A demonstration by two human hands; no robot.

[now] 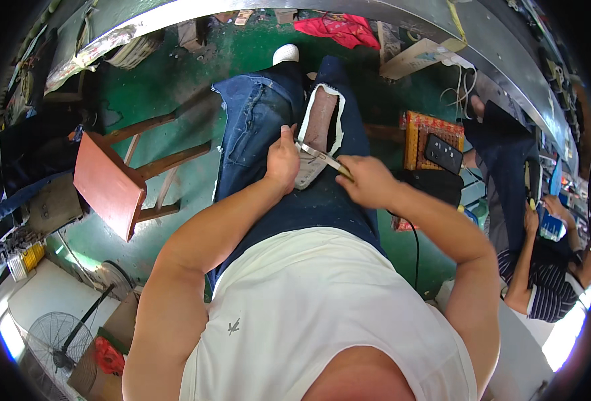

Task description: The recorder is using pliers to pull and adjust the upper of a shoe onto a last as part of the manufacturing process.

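Observation:
On my lap, over dark blue cloth, lies a half-made shoe (321,121), its brown flat bottom facing up and a ragged white edge around it. Its end nearer me is pale grey. My left hand (283,162) is closed on the left side of that near end, thumb pointing away from me. A slim metal hand tool (319,155), with the look of pincers, is gripped in my right hand (365,180). The tool's far tip meets the shoe close to my left thumb. Whether its jaws are closed cannot be made out.
A reddish-brown wooden stool (110,184) lies at left, near a standing fan (62,341). At right, a black phone (444,154) rests on an orange patterned seat (418,137). Another person (542,267) sits farther right. A metal bench (242,8) curves across the far side.

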